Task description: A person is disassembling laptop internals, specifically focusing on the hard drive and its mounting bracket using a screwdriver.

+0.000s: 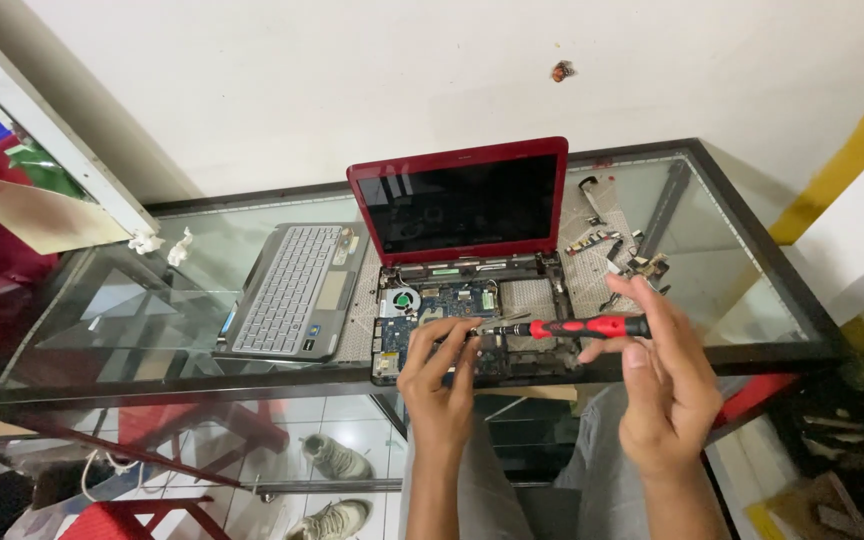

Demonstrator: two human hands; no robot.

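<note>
Both forearms are bare, with no sleeves, watch or rings showing. Light grey trousers (pixel 592 450) cover the legs at the bottom centre of the frame.
</note>
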